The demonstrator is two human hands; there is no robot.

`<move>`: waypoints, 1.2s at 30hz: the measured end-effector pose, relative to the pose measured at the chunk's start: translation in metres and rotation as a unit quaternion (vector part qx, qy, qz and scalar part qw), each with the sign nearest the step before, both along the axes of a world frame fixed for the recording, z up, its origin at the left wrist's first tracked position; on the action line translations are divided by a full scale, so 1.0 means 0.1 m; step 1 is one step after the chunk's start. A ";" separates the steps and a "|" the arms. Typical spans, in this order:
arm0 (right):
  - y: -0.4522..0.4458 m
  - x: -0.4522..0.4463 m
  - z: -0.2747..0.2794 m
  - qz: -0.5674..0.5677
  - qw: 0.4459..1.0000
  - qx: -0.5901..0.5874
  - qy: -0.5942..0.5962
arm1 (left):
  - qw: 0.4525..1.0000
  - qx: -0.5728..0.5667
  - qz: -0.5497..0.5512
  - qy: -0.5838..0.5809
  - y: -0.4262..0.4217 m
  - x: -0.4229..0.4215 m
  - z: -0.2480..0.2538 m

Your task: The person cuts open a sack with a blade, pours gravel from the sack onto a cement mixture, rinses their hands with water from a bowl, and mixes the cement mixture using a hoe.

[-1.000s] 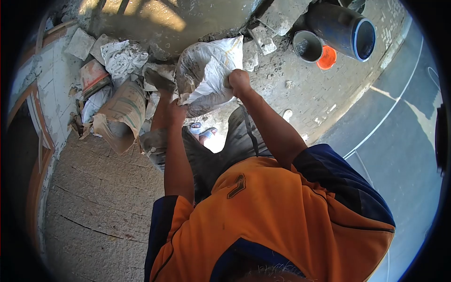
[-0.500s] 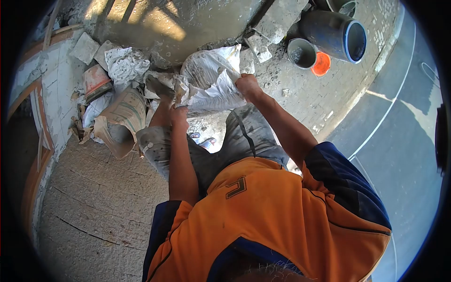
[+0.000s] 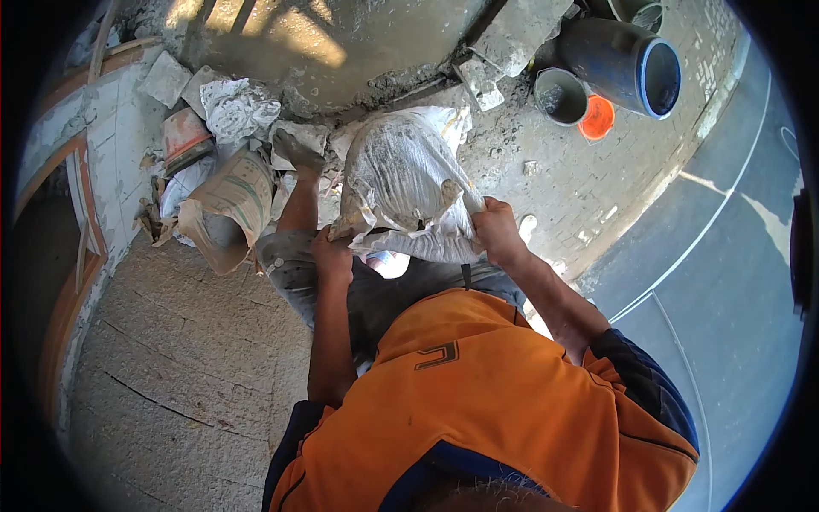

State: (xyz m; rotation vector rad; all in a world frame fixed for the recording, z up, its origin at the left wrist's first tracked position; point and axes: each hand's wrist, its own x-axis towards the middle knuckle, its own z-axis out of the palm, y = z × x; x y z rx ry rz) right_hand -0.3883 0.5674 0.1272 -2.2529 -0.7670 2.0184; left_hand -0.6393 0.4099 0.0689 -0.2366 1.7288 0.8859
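Observation:
A bulky white woven sack (image 3: 397, 171), stained grey and torn near its edge, stands in front of my knees. My left hand (image 3: 333, 254) is closed around its near left corner. On the other side, my right hand (image 3: 501, 232) grips the near right edge, fingers wrapped in the cloth. Between the two hands the sack's edge is stretched above my lap. What the sack contains is hidden. My bare left foot (image 3: 299, 152), smeared with grey mud, rests just left of the sack.
Left lie an open brown paper bag (image 3: 230, 205), a crumpled white sack (image 3: 239, 111) and a dirty orange-red bucket (image 3: 185, 141). At the upper right are a dark barrel (image 3: 614, 64), a grey bucket (image 3: 560, 96) and an orange bucket (image 3: 597, 118). Wet grey mortar (image 3: 384, 43) spreads beyond concrete blocks (image 3: 520, 34).
Both hands have drawn the sack's edge towards my body, and the sack has come nearer and shows more of its side. My right hand has moved down and right.

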 end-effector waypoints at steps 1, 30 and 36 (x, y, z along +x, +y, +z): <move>0.04 -0.01 0.03 -0.040 0.999 -0.002 0.024 | 1.000 0.007 -0.017 0.022 0.05 -0.01 0.05; 1.55 -0.52 -3.33 0.029 0.989 0.089 0.113 | 0.982 0.002 -0.131 0.138 1.86 -1.06 -2.47; 0.93 0.04 -4.31 -0.099 0.995 0.013 0.007 | 0.973 0.008 -0.162 0.163 1.89 -1.08 -2.68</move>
